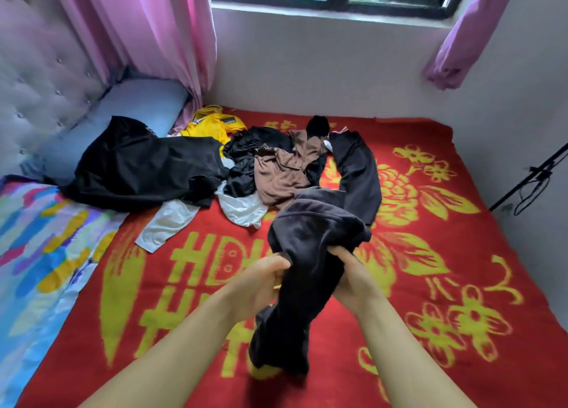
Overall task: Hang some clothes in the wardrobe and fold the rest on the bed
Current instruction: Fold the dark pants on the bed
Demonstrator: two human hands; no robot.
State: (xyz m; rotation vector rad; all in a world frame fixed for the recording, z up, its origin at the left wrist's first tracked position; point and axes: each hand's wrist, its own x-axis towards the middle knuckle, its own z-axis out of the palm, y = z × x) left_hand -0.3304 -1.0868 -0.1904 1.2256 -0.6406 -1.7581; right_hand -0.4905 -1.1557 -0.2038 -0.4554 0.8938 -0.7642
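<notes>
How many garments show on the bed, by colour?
Dark, gripped by left hand and right hand: 1
Black: 2, big top and crumpled one
Brown: 1
Yellow: 1
White: 1, possibly more
Total: 6, as far as the pile shows

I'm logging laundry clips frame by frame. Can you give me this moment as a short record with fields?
setting: bed with red blanket
held item: dark trousers, one leg trailing back to the pile
left hand: grips trousers
right hand: grips trousers
unsorted pile: black garment, brown top, white garment, yellow garment
folded or hung: none visible
</notes>
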